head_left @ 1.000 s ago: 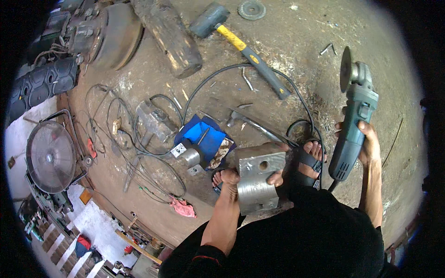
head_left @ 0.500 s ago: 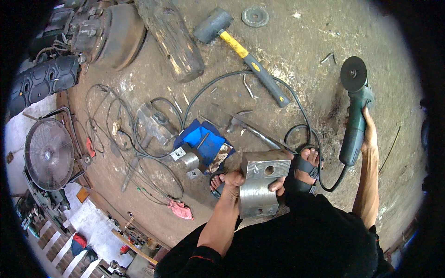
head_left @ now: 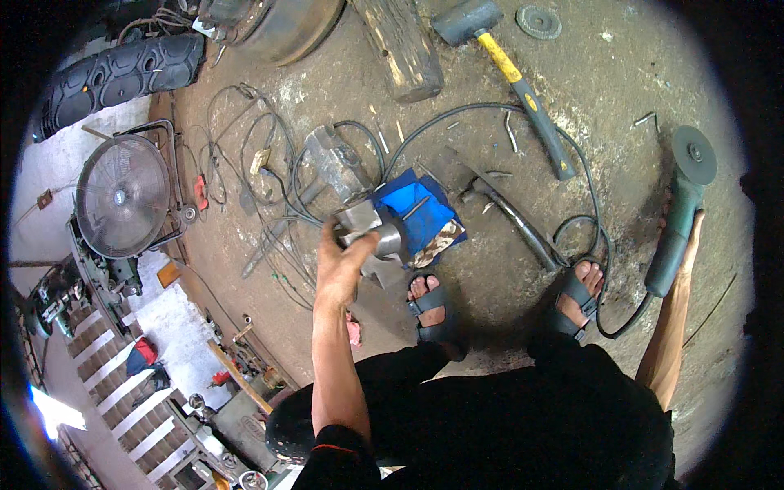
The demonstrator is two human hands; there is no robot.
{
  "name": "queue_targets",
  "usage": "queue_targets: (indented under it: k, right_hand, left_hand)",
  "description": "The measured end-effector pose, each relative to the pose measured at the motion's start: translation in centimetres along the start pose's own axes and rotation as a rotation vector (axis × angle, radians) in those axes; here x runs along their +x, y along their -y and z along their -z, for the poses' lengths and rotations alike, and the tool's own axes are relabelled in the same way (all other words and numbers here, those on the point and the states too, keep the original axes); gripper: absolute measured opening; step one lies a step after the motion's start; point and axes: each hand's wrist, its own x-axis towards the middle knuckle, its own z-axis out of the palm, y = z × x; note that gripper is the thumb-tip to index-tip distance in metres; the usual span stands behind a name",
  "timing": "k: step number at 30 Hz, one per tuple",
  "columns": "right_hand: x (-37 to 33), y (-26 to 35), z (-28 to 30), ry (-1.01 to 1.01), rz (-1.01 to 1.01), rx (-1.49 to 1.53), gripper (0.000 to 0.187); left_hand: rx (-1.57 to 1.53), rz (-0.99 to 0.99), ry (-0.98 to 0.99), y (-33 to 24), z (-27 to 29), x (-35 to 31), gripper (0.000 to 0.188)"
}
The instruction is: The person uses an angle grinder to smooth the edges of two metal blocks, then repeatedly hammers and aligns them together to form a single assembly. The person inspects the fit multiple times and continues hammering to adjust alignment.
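Observation:
Fingers and thumb of my left hand (head_left: 343,265) are around a grey steel block (head_left: 359,218) with a rounded trough, low over the floor beside a blue cloth (head_left: 408,200). A curved metal surface (head_left: 389,238) shows past the fingers; whether it belongs to this block or a second one is unclear. On the right, my right hand (head_left: 692,245) grips the body of a green angle grinder (head_left: 674,237). Its grey disc (head_left: 695,153) points away from me, and the hand's fingers are partly hidden behind the body. The grinder's cord (head_left: 600,306) loops across the floor.
A yellow-and-black-handled mallet (head_left: 523,90), a hammer (head_left: 514,216) and a loose disc (head_left: 538,22) lie ahead. Left are a heavy sledgehammer head (head_left: 339,163), tangled cables (head_left: 269,131) and a floor fan (head_left: 122,196). A wooden beam (head_left: 400,57) lies at the far side. My sandalled feet (head_left: 429,306) are near.
My left hand has carried the steel block from in front of my body leftward and away, down beside the blue cloth. The grinder stays in my right hand. The whole view has shifted.

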Motion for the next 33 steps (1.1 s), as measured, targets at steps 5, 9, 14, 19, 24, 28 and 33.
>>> queue_targets:
  k: [5,9,14,19,24,28,33]
  right_hand:
    - [-0.1,0.2,1.6,0.350,-0.018,0.248,0.077]
    - [-1.1,0.9,2.2,0.156,-0.082,0.106,0.077]
    - [-1.6,1.4,2.8,0.054,-0.126,0.001,0.069]
    - [-1.6,2.6,3.7,0.014,-0.191,-0.199,0.065]
    - [-2.0,3.2,4.0,0.050,-0.167,-0.398,0.069]
    - [-1.9,3.5,3.6,-0.049,-0.020,-0.823,0.083]
    - [-2.0,3.8,3.2,-0.146,0.035,-0.968,0.085]
  left_hand:
    - [0.056,0.053,-0.065,5.0,3.4,2.1,0.082]
    - [0.088,0.096,-0.032,8.1,3.5,3.3,0.083]
    - [0.038,0.104,-0.019,9.2,2.0,3.9,0.094]
    - [-0.037,0.132,0.035,9.8,1.9,3.7,0.107]
    - [-0.038,0.163,-0.028,10.7,2.3,3.9,0.120]
    - [0.000,0.160,-0.015,10.7,2.5,4.0,0.122]
    - [-0.054,0.116,0.020,9.9,2.0,3.7,0.115]
